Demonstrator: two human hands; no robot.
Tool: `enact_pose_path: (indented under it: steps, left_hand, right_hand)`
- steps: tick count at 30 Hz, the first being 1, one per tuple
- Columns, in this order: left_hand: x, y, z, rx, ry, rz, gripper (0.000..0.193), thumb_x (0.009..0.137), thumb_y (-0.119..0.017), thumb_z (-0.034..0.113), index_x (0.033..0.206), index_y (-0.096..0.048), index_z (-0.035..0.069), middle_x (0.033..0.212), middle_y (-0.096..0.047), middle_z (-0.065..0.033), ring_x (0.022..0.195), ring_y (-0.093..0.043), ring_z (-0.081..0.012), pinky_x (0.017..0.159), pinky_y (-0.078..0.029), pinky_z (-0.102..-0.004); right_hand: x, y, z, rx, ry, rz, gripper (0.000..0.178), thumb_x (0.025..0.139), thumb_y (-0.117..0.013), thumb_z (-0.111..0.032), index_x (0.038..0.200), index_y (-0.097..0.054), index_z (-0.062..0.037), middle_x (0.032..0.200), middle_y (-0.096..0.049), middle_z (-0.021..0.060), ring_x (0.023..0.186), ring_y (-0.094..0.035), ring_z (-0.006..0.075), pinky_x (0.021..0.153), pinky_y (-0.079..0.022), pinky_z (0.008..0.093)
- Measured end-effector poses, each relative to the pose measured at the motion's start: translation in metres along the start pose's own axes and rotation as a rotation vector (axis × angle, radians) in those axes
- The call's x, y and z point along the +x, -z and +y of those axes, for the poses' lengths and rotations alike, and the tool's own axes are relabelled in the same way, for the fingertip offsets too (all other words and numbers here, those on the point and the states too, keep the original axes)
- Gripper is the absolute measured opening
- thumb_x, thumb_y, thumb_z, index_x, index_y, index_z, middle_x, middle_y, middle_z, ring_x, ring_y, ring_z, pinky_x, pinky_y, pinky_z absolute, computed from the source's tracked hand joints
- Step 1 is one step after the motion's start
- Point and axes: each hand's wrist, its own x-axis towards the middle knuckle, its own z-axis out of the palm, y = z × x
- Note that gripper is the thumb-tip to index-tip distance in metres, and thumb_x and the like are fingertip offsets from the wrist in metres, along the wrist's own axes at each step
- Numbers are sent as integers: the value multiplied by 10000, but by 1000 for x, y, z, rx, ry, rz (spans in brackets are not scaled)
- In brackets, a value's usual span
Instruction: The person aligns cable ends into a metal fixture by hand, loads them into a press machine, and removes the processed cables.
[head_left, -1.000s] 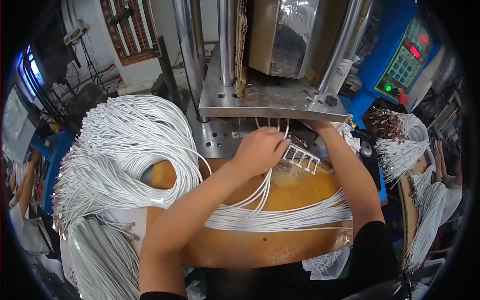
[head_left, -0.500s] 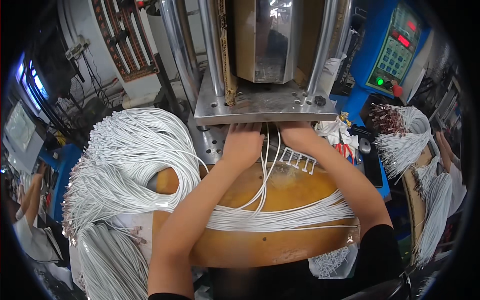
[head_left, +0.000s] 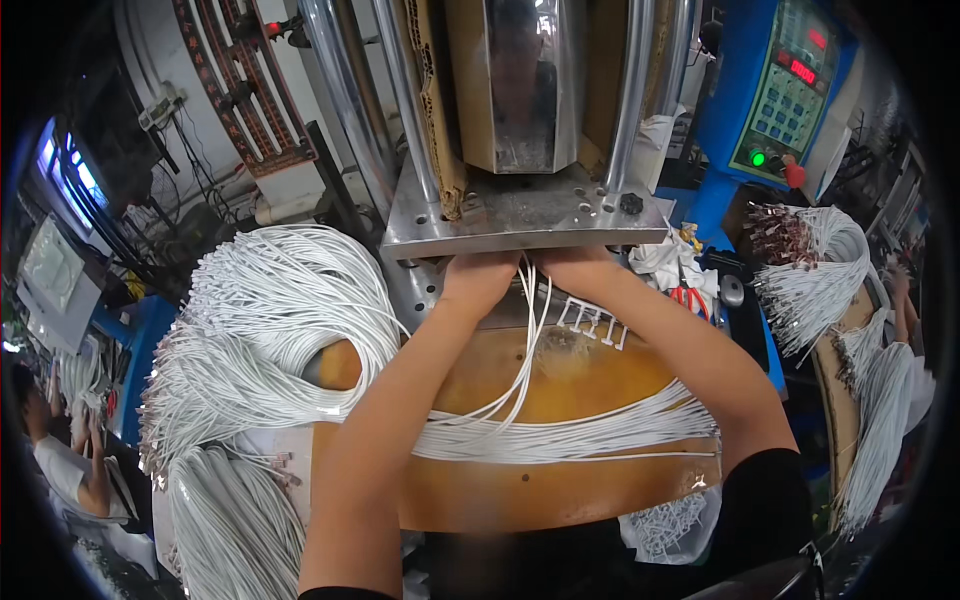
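Observation:
My left hand (head_left: 482, 277) and my right hand (head_left: 578, 270) reach under the metal plate (head_left: 520, 238) of an upright press. The plate hides the fingers of both, so whether they are closed does not show. Between the hands a few white cables (head_left: 527, 350) run from under the plate down toward the wooden work surface (head_left: 480, 500). There they meet a long bundle of white cables (head_left: 570, 440) lying crosswise beneath my forearms. Beside my right wrist lies a white comb-like plastic piece (head_left: 597, 325) with several T-shaped prongs.
A thick coil of white cables (head_left: 290, 270) is heaped at left, above another hanging bundle (head_left: 230, 520). At right stand a blue control box (head_left: 785, 100) and more cable bundles (head_left: 825, 260). A bag of small white parts (head_left: 670, 525) sits near my right elbow. Another person (head_left: 75, 450) works at far left.
My hands have come closer together and reach further under the plate, with less of the left one showing. The cables between them have shifted slightly left. The view has moved a little.

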Motion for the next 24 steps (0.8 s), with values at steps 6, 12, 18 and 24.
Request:
enact_pose_path:
  steps: [6, 12, 18, 24]
  left_hand:
    - [-16, -6, -23, 416, -6, 93, 446, 916, -482, 177, 1346, -479, 62, 1415, -494, -103, 1330, -433, -290, 1125, -310, -367]
    - [-6, -43, -54, -295, -8, 324, 462, 856, -517, 149, 1300, -505, 21, 1350, -532, -167, 1299, -463, -306, 1088, -356, -381]
    - [-45, 18, 15, 416, 76, 40, 421, 855, -549, 155, 1222, -532, -51, 1302, -550, -211, 1268, -482, -335, 1066, -379, -410]
    - [-220, 115, 51, -54, -287, -92, 554, 841, -662, 322, 1276, -528, 5, 1350, -501, -205, 1278, -466, -353, 1087, -341, -486]
  right_hand:
    - [-6, 28, -26, -236, 183, 161, 310, 917, -499, -194, 1160, -595, -28, 1142, -613, 213, 1093, -564, 391, 980, -426, 454]
    - [-3, 39, -38, -295, 195, 199, 312, 899, -492, -143, 1170, -581, -18, 1101, -616, 240, 1068, -571, 412, 969, -436, 464]
    - [-37, 69, -51, -135, -40, -137, 331, 868, -530, -109, 1170, -564, 21, 1103, -615, 248, 1077, -569, 426, 950, -455, 471]
    - [-204, 149, -142, 160, 18, -302, 664, 843, -655, -330, 1377, -446, 6, 1436, -433, 231, 1362, -375, 402, 1117, -286, 521]
